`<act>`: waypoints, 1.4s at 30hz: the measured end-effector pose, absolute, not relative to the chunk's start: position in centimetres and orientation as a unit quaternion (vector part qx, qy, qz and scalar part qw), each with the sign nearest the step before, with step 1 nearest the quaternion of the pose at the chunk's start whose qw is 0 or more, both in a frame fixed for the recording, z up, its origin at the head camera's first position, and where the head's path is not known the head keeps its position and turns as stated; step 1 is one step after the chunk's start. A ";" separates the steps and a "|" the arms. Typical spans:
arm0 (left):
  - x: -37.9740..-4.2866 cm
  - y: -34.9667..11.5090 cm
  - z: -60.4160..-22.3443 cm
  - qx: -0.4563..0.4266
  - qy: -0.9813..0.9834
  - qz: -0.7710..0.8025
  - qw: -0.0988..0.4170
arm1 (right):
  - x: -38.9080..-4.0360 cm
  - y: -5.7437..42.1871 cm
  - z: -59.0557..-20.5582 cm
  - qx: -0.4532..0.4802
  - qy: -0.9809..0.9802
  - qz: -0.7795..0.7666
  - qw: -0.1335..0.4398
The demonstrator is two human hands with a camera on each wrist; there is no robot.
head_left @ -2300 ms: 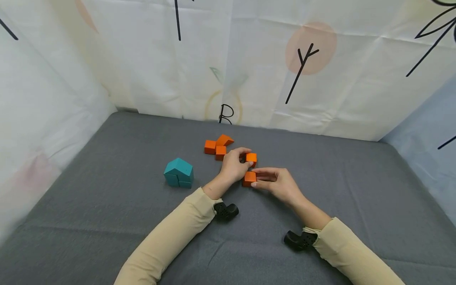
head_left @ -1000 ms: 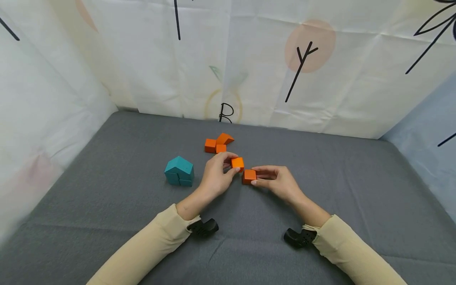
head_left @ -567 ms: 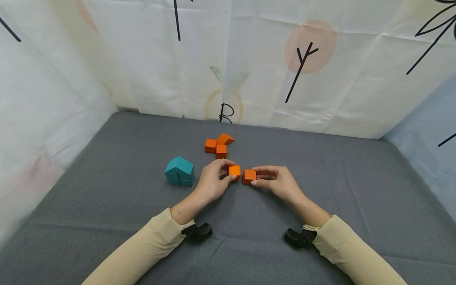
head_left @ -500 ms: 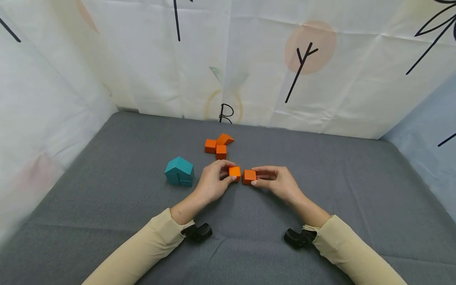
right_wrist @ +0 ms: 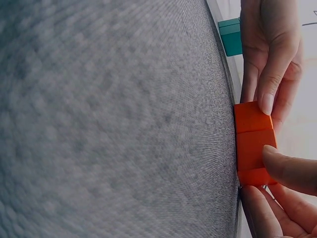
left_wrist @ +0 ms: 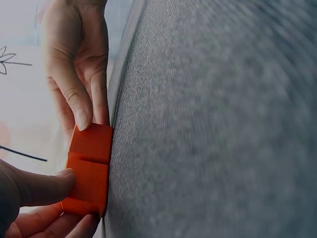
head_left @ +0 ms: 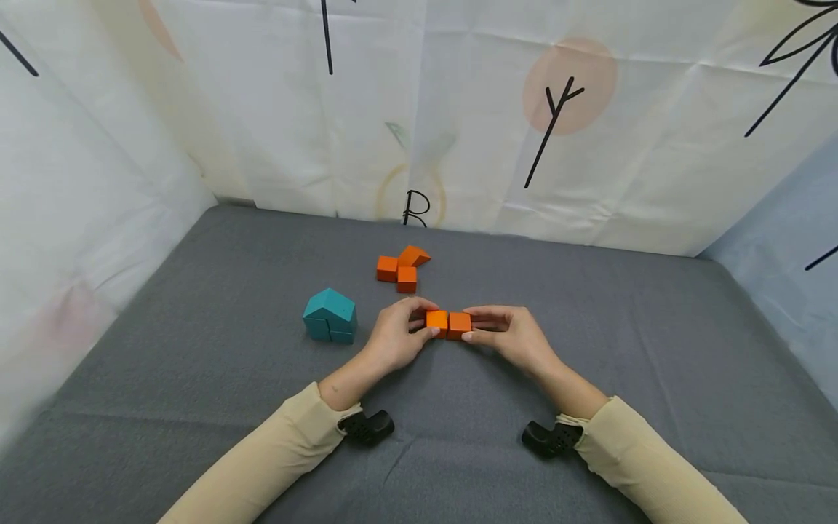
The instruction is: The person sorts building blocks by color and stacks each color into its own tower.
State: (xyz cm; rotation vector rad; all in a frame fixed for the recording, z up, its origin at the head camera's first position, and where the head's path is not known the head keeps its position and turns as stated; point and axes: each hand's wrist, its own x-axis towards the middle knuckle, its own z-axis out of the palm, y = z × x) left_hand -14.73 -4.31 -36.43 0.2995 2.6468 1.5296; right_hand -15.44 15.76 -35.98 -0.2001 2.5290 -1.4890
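Two orange cube blocks sit side by side on the grey cloth, near the middle of the head view. My left hand (head_left: 396, 335) pinches the left orange block (head_left: 436, 323) between thumb and fingers. On the other side, my right hand (head_left: 513, 338) holds the right orange block (head_left: 460, 327) by thumb and fingers. In the left wrist view the near block (left_wrist: 88, 181) and the far block (left_wrist: 93, 143) meet face to face, with a thin seam between them. Both rest on the cloth in the right wrist view, their lower faces against it.
Behind my left hand lie two more orange cubes (head_left: 406, 279) and an orange wedge-shaped block (head_left: 413, 255), close together. A teal house-shaped stack (head_left: 329, 316) stands to the left. Patterned white curtains (head_left: 471, 124) hang along the table's back and sides.
My left hand has carried its orange block from behind the right block round to its left, then pushed it right against it. The right hand and its block stay nearly still.
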 end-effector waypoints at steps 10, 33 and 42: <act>-14.7 -4.0 -36.4 0.095 0.859 0.501 0.043 | -15.4 15.8 -36.0 -0.068 0.856 -0.503 0.096; -15.5 -3.2 -36.2 0.052 0.871 0.477 -0.109 | -15.4 15.8 -36.1 -0.067 0.859 -0.500 0.091; -16.4 -2.8 -36.1 0.027 0.849 0.505 -0.152 | -15.3 15.8 -36.2 -0.070 0.859 -0.500 0.087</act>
